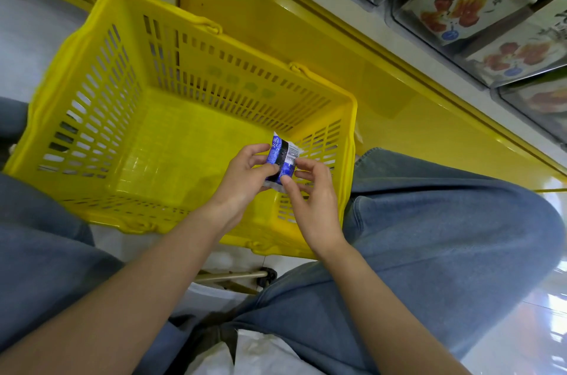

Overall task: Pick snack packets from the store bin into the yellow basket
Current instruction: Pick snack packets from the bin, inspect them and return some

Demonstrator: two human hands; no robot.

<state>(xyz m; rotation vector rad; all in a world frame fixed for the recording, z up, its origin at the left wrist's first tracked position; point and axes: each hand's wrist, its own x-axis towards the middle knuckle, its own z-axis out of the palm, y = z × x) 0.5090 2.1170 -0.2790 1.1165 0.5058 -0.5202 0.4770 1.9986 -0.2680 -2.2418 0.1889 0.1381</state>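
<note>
**Store aisle, floor level: one packet held over the basket**

Item: packet (283, 156), small, blue and black. Count: one. It sits above the near right corner of the basket (92, 104), inside the rim line, not yet let go.

Grip: the left hand (245, 178) pinches the packet's left side between thumb and curled fingers. The right hand (313, 199) has its thumb on the lower edge and its fingers curled at the right side. Hands: two, both on the one packet.

Basket: one, yellow, on the floor (30, 37). Packets on its bottom: none visible.

Step, as judged: placing, likely the first packet. The next move calls for both sets of fingers to loosen so it drops in, then a reach up and right.

Bins (395, 10): at least three, clear, on the shelf, well apart from the hands. They hold pale bags (466, 3), whose number cannot be told.
</note>
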